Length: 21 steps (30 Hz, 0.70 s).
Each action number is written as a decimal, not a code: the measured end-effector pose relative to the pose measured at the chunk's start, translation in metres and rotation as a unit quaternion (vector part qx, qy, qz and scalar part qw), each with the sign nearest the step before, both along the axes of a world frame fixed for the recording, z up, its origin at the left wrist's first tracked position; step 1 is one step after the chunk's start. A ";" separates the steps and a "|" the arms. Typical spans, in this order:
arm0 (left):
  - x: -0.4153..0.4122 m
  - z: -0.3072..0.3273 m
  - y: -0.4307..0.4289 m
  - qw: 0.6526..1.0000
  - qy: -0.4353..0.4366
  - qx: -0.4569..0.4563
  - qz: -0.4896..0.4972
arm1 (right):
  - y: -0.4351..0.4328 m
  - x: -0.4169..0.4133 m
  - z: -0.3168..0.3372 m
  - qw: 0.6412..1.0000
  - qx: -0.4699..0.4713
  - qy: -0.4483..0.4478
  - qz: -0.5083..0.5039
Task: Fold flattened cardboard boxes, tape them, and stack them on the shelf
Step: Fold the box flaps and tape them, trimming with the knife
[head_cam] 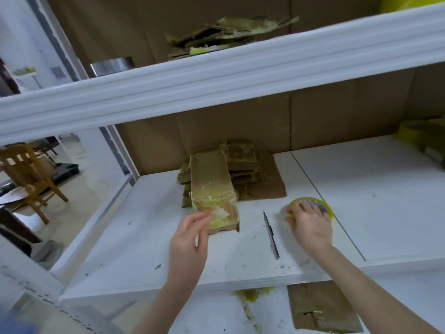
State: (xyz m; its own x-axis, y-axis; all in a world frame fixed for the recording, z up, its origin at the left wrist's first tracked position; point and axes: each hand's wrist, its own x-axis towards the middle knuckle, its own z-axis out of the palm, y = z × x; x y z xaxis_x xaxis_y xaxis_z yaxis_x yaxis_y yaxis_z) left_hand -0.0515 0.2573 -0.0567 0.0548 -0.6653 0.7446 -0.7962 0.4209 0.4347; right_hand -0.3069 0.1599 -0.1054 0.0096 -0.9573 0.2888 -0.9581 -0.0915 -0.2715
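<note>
Brown cardboard, a flat piece [322,307] streaked with shiny tape, lies nearest on the lower shelf [216,317], beside crumpled yellowish tape scraps [248,297]. Above it, on the white middle shelf [144,237], both bare forearms reach in. The left hand [190,237] has its grip narrowed to a pinch, thumb and forefinger closed on a pale strip of tape [220,213] at the near end of the folded box [212,179]. The right hand [310,225] has its grip curled over the yellow tape roll [328,209], which sits flat on the shelf, fingers spread across its top. Between the hands a utility knife [271,233] lies on the shelf, touched by neither. The box is long and narrow, its near end wrapped in wrinkled yellow tape; it rests on the left side of a stack of flattened boxes [245,165] pushed against the cardboard back wall [240,126]. Far right on the same shelf sits another yellow roll [414,133], blurred. On the upper shelf [216,75] are torn cardboard scraps [228,32] and a round metal tin [112,65]. Beyond the shelf frame at left stands a wooden chair [29,174].
</note>
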 end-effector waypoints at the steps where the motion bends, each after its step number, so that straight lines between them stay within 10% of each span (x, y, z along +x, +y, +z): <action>1: 0.009 0.001 0.003 1.000 0.015 -0.003 0.025 | 0.001 0.005 0.005 0.998 -0.019 -0.052 0.009; 7: 0.012 0.010 -0.010 0.996 0.046 0.034 0.075 | 0.033 0.091 0.064 0.938 -0.197 -0.233 0.167; 11: 0.003 0.009 -0.042 0.993 -0.073 0.077 0.051 | 0.044 0.136 0.066 0.961 -0.086 -0.142 0.220; 21: 0.014 0.019 -0.059 0.952 0.154 0.263 0.009 | 0.019 0.138 0.070 0.946 0.047 -0.285 0.148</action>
State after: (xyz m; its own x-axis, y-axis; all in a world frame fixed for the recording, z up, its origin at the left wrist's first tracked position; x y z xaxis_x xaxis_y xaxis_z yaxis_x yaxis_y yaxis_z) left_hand -0.0380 0.1985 -0.0377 0.2325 -0.9385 0.2554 -0.6021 0.0674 0.7956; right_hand -0.1686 0.1786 -0.0358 0.1495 -0.9588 0.2415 -0.5890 -0.2826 -0.7571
